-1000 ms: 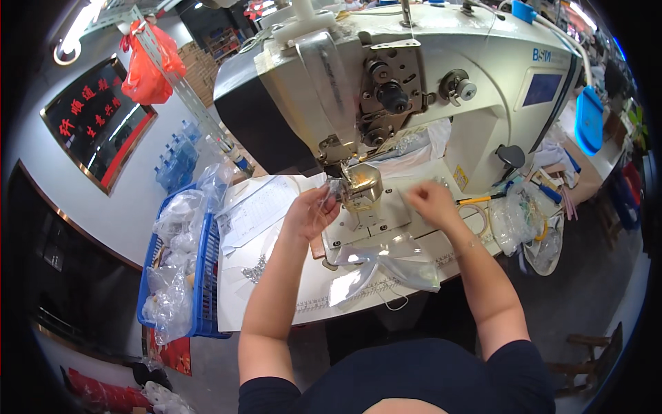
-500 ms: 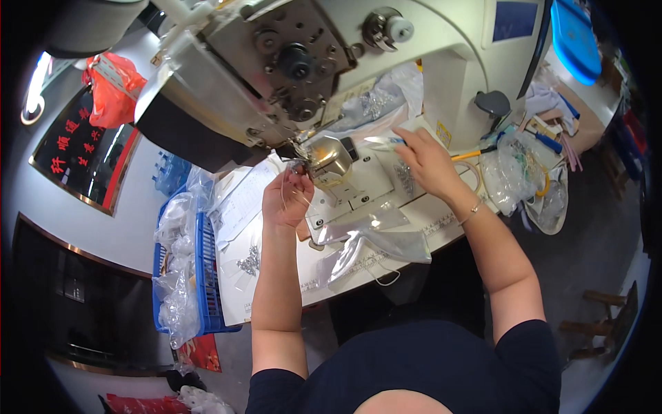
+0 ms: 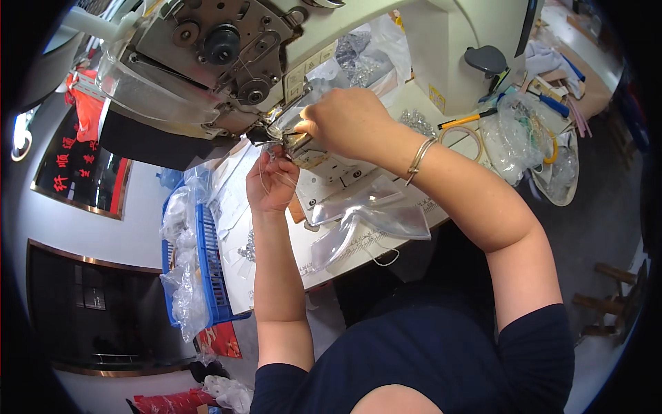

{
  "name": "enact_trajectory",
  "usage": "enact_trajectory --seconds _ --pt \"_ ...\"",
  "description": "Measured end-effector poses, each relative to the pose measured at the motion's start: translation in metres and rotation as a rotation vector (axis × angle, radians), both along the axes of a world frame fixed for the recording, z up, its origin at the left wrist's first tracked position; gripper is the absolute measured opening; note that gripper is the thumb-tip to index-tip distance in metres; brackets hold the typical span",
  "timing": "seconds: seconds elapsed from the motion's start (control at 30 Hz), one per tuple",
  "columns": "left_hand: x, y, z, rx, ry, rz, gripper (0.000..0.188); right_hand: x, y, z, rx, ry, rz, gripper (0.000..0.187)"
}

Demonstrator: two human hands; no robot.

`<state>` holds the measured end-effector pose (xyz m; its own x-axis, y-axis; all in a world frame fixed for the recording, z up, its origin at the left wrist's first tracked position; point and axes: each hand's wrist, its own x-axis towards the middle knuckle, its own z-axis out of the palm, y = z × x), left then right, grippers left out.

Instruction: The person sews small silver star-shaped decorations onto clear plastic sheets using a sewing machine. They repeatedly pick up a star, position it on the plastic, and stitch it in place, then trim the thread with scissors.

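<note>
My left hand [image 3: 272, 183] is closed in a pinch just below the needle area of a large white sewing machine [image 3: 224, 45]. A thin pale cord [image 3: 264, 181] loops down from its fingertips. My right hand [image 3: 352, 124] reaches in from the right, fingers bent together close beside the needle and the left fingertips. What its fingers hold is hidden by the hand. In front of the machine bed, a clear plastic sheet or bag [image 3: 372, 221] lies bunched near the table's front edge, with a white cord loop [image 3: 383, 258] hanging from it.
A blue basket [image 3: 212, 259] of clear bags stands left of the white table. Small silvery pieces [image 3: 417, 122] lie on the machine bed. Farther right are a tape roll [image 3: 460, 143], a yellow-and-black cutter [image 3: 467, 119] and a plastic bag [image 3: 517, 141]. A wooden stool [image 3: 607, 303] stands right.
My right hand has swung left from above the machine bed to the needle area, beside my left hand. The left hand keeps its pinch near the needle. The whole view has shifted somewhat.
</note>
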<state>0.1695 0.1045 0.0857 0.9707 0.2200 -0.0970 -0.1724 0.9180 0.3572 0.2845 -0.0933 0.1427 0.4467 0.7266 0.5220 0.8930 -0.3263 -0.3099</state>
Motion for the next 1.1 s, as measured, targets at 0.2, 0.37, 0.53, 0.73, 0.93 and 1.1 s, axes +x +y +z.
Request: enact_trajectory --seconds 0.2,0.37,0.53,0.73,0.93,1.1 --pt "0.001 0.002 -0.003 0.029 -0.005 0.002 0.016 0.001 0.0 0.003 0.033 -0.01 0.003 0.027" --pt "-0.009 0.002 -0.003 0.129 0.024 0.11 0.02 0.001 0.01 -0.013 0.138 -0.084 -0.015 0.024" --pt "-0.053 0.009 -0.017 0.815 0.402 0.634 0.02 0.005 -0.06 -0.054 0.245 0.195 -0.189 0.027" --pt "-0.111 -0.016 -0.057 0.942 0.361 0.854 0.023 -0.02 -0.097 -0.144 0.207 0.263 -0.243 0.023" --pt "-0.138 -0.072 -0.042 1.263 0.349 0.914 0.027 -0.071 -0.073 -0.107 0.388 0.36 -0.004 0.025" --pt "-0.147 -0.061 -0.025 2.206 0.185 1.276 0.027 -0.079 -0.062 -0.097 0.706 0.656 0.085 0.021"
